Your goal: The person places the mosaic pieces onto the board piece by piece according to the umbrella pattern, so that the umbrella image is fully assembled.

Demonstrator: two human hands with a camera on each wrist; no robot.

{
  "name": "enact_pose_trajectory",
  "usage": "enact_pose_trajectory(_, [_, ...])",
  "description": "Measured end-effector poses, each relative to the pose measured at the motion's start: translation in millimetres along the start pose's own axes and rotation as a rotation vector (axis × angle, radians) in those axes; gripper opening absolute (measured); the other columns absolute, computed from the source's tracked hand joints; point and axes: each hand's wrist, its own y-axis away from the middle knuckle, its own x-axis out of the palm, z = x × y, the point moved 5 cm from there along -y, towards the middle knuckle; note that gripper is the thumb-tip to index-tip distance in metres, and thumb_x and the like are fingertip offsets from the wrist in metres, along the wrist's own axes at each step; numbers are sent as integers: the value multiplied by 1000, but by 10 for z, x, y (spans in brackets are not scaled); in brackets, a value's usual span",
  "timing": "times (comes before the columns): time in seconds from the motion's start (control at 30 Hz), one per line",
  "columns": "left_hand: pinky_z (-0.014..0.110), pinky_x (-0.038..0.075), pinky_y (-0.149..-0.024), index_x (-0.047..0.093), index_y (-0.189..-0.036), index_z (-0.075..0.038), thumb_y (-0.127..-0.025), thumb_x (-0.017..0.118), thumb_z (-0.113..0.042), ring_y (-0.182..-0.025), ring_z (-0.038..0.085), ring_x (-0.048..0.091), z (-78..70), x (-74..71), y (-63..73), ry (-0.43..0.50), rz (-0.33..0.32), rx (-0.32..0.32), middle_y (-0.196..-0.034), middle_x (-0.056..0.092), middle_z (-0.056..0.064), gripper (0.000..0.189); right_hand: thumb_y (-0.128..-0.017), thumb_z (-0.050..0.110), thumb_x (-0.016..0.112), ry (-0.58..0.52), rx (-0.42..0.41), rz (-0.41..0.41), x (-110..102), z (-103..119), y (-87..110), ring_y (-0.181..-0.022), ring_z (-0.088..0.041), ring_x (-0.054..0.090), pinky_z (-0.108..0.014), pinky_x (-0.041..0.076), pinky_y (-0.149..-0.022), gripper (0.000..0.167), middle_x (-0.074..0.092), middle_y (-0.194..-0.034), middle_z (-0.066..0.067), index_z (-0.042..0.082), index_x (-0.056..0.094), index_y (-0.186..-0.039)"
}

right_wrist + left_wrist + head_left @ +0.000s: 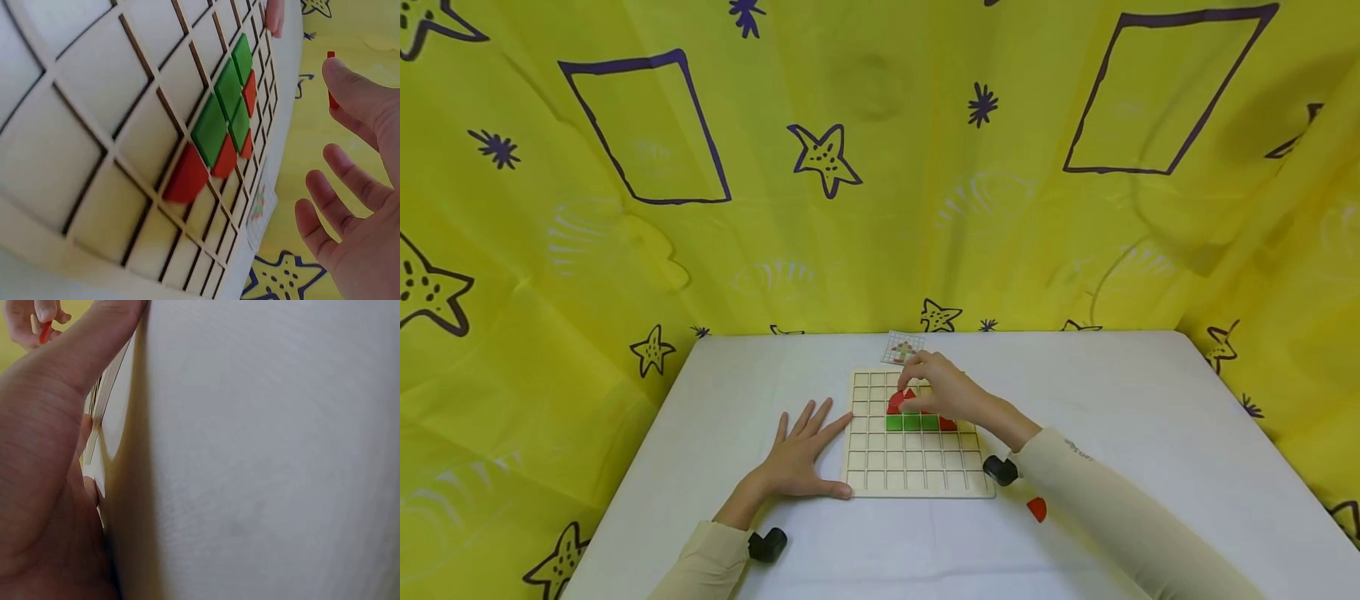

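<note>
A pale wooden grid board [876, 459] lies on the white table. My left hand [797, 462] rests beside its left edge with the fingers spread; index fingertip and thumb tip are right at that edge. Above the board, my right hand [951, 390] pinches a small red piece [332, 99] between thumb and index finger, the other fingers loosely bent. Several green square pieces [228, 84] sit together in the grid cells, with red pieces [186, 175] having curved edges around them. In the head view the right hand covers part of this group.
A small card [895, 350] printed with a grid and a coloured figure lies behind the board. One loose red quarter-round piece [1037, 509] is on the table near the right forearm. A yellow patterned curtain [880, 250] surrounds the table at the back and sides.
</note>
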Motion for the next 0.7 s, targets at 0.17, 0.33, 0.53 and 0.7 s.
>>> enact_pose_trajectory(0.17, [72, -10, -116, 29, -163, -31, -69, 76, -79, -157, 40, 0, 81, 71, -16, -26, 10, -23, -172, 10, 12, 116, -86, 26, 86, 41, -13, -5, 157, 42, -68, -119, -34, 55, -53, 46, -103, 17, 64, -119, -7, 19, 75, -97])
enact_pose_trajectory(0.33, [73, -9, -115, 29, -163, -29, -69, 74, -80, -157, 41, 0, 78, 74, -15, -35, 9, -13, -172, 9, 12, 116, -83, 30, 88, 84, -16, -34, 278, 61, -103, -130, -39, 52, -57, 41, -110, 21, 66, -117, -7, 17, 76, -95])
enact_pose_trajectory(0.53, [75, -6, -115, 32, -163, -25, -72, 80, -71, -156, 45, 2, -18, -10, -10, -46, 47, -29, -171, 12, 17, 113, -82, 35, 88, 154, 20, -73, 381, 38, -117, -121, -39, 54, -57, 44, -103, 22, 66, -121, -8, 20, 77, -92])
enact_pose_trajectory(0.7, [75, -6, -115, 31, -163, -25, -73, 80, -70, -156, 44, 1, -29, -22, -17, -61, 79, -50, -171, 11, 16, 111, -82, 38, 88, 172, 54, -57, 452, 12, -117, -120, -38, 53, -57, 43, -102, 21, 65, -123, -8, 23, 76, -92])
